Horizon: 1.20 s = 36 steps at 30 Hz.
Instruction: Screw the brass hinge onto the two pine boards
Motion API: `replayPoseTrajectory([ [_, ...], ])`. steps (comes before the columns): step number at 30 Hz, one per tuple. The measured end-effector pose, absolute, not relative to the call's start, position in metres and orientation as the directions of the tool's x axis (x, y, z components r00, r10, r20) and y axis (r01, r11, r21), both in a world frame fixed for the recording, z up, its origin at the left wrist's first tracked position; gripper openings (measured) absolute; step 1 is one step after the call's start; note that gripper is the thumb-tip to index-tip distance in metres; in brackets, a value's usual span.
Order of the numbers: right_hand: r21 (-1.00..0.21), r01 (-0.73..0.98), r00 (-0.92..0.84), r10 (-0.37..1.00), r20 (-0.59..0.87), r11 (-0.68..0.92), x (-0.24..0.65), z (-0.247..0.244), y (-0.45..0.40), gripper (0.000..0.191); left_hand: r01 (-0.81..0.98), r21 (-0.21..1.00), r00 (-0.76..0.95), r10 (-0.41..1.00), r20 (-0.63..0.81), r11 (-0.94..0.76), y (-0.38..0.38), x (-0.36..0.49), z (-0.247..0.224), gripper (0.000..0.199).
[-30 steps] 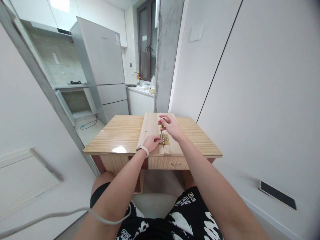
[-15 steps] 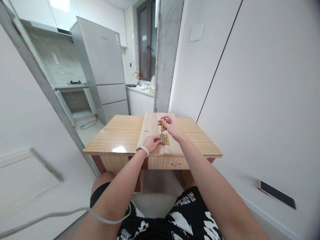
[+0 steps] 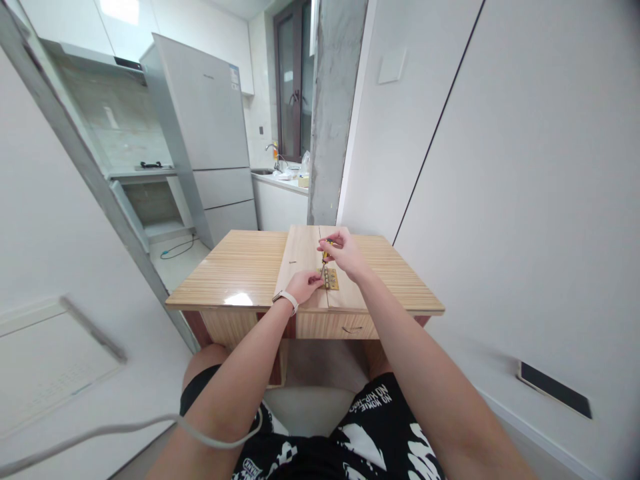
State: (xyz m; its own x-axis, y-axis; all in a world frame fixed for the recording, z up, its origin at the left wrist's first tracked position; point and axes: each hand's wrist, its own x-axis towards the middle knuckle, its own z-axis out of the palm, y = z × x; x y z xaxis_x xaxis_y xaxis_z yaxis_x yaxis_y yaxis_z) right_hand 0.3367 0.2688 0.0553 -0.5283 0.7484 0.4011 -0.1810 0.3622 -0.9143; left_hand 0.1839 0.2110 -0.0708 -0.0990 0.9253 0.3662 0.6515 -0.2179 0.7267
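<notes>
The left hand (image 3: 303,287) covers the left side of the gold hinge (image 3: 332,279), so that part can't be seen. The tip of the screwdriver (image 3: 327,253) gets lost by that hand — it is too small to tell what it touches. The right hand (image 3: 346,253) hides some of the screwdriver's handle. The right arm (image 3: 425,353) covers one end of the drawer (image 3: 325,326). Words on the fridge (image 3: 205,107) are too blurry to read. The white cord (image 3: 150,421) runs off the left edge, and the bottom edge cuts off the shorts (image 3: 373,443).
</notes>
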Motion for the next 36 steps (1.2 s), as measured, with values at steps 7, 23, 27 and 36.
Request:
replayPoseTrajectory([
  [7, -0.922, -0.192, -0.594, 0.708, 0.382, 0.337, 0.336, 0.055, 0.271, 0.035, 0.652, 0.724, -0.081, 0.93, 0.359, -0.223, 0.212, 0.183, -0.071, 0.027],
  [23, -0.907, -0.186, -0.569, 0.712, 0.412, 0.377, 0.332, 0.053, 0.268, 0.032, 0.652, 0.726, -0.081, 0.932, 0.353, -0.219, 0.21, 0.183, -0.069, 0.03],
  [27, -0.888, -0.135, -0.461, 0.766, 0.448, 0.439, 0.328, 0.047, 0.269, 0.037, 0.631, 0.742, -0.087, 0.929, 0.361, -0.229, 0.21, 0.184, -0.07, 0.027],
  [36, -0.911, -0.178, -0.651, 0.65, 0.393, 0.373, 0.337, 0.054, 0.262, 0.04, 0.642, 0.73, -0.078, 0.928, 0.365, -0.233, 0.21, 0.183, -0.069, 0.027],
])
